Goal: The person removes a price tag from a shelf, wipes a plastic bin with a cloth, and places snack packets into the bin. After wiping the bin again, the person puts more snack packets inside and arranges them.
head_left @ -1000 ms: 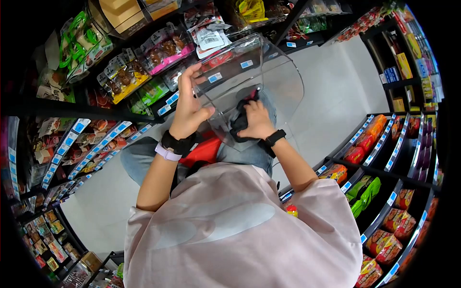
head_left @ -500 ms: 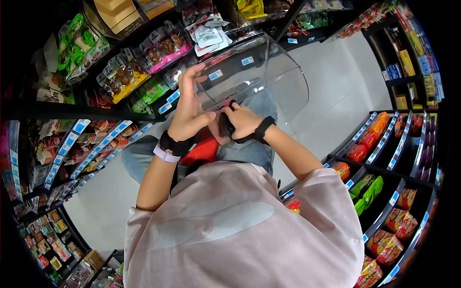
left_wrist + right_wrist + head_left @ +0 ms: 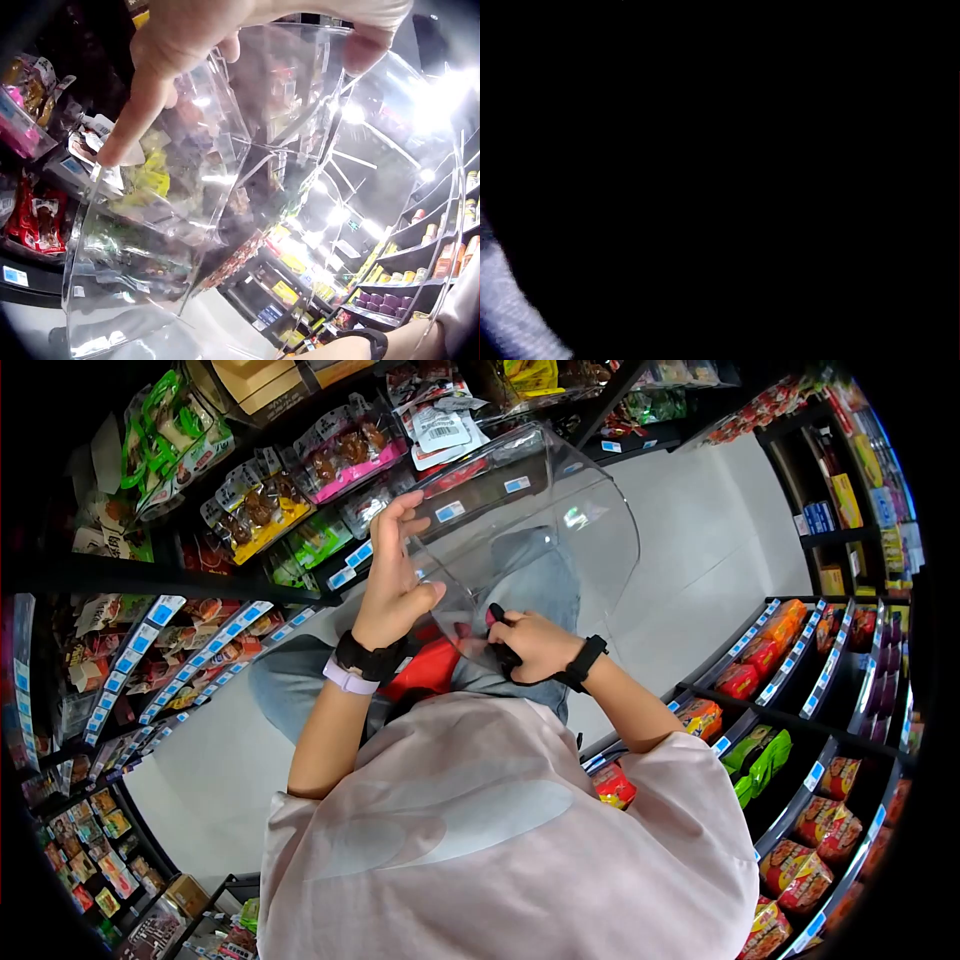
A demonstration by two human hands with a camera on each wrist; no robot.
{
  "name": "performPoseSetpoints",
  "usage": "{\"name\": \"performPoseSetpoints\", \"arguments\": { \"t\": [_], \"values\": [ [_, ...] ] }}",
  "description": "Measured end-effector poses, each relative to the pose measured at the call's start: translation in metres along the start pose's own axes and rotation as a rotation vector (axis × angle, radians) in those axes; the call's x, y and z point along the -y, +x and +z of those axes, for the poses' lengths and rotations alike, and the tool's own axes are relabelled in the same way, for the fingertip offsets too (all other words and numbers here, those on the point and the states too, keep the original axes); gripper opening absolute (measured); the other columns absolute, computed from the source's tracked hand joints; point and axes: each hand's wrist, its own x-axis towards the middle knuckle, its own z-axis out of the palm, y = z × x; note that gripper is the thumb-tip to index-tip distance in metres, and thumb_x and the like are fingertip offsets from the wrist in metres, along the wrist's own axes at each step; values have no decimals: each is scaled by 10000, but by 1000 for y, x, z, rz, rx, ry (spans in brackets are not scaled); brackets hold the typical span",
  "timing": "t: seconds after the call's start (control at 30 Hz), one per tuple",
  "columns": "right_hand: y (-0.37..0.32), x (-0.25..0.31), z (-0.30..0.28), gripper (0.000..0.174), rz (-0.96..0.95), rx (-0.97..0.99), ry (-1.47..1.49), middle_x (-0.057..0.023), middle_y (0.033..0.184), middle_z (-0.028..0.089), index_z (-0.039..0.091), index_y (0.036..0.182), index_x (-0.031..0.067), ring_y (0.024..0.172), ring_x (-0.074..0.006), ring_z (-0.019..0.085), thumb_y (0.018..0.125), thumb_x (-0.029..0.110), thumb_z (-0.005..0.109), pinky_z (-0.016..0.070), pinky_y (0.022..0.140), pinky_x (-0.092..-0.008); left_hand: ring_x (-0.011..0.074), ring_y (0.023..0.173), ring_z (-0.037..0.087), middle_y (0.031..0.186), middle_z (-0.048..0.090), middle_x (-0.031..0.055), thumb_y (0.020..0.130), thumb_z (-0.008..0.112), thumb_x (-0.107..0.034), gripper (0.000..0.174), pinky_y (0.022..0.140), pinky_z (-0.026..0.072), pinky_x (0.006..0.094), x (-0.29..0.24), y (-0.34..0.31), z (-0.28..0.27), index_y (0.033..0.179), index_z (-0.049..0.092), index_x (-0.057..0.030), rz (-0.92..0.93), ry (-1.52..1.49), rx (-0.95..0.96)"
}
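My left hand [image 3: 390,595] grips a large clear plastic bin [image 3: 612,510] by its near-left edge, thumb on one side and fingers spread along the other. The bin is tilted above my lap. In the left wrist view, the fingers of that hand [image 3: 180,45] reach over the see-through walls of the bin [image 3: 127,247]. A crumpled black cloth [image 3: 508,658] with a pink patch is bunched in my right hand [image 3: 545,648], close to the bin's near end. Black fills most of the right wrist view, with pale fabric [image 3: 514,307] at lower left.
Shelves of packaged snacks [image 3: 345,450] stand close in front and to the left. On the right are black shelves with red noodle packs [image 3: 800,870] and a green bag [image 3: 760,760]. Something red [image 3: 425,668] lies by my lap. Grey floor [image 3: 690,530] stretches ahead.
My right hand has drawn back toward my body with the cloth, which was spread under the palm and is now bunched in the fingers. The left hand and bin stay nearly still.
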Motion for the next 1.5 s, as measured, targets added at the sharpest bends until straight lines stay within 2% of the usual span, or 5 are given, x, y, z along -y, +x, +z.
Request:
{"name": "performPoseSetpoints", "arguments": {
  "t": [0.37,0.83,1.07,1.3,1.5],
  "values": [
    [-26,-5,-20,220,44,-65,13,-165,799,565,623,805,98,835,-343,541,592,144,652,458,712,-423,254,1190,318,1329,257,88,656,659,-77,824,939,391,373,-7,9,3,1374,258,-118,-95,-76,-25],
    [-164,-61,6,67,825,-322,-284,-184,686,626,646,676,69,763,-368,585,680,86,582,498,689,-435,294,1156,381,1246,362,134,642,684,-114,766,949,384,420,-11,16,12,1324,337,-109,57,261,-26],
    [-138,44,-61,303,526,-696,226,-141,809,612,660,917,56,794,-315,575,648,-6,535,478,747,-372,278,1151,364,1235,378,131,672,669,-206,754,1024,271,371,-21,20,29,1323,334,-28,180,360,0],
    [-18,10,-34,362,-215,-488,266,-149,1010,569,614,1014,70,957,-312,533,654,57,578,455,840,-368,314,1189,350,1291,331,185,733,688,-379,789,1020,298,410,-24,18,39,1317,336,17,306,347,29],
    [28,-23,-5,571,-94,-185,190,-181,1159,509,464,1197,59,1087,-356,483,657,171,613,413,909,-409,330,1215,334,1340,260,198,701,692,-382,833,1035,283,424,-23,12,32,1331,300,-2,223,371,-18]
  ]
}}
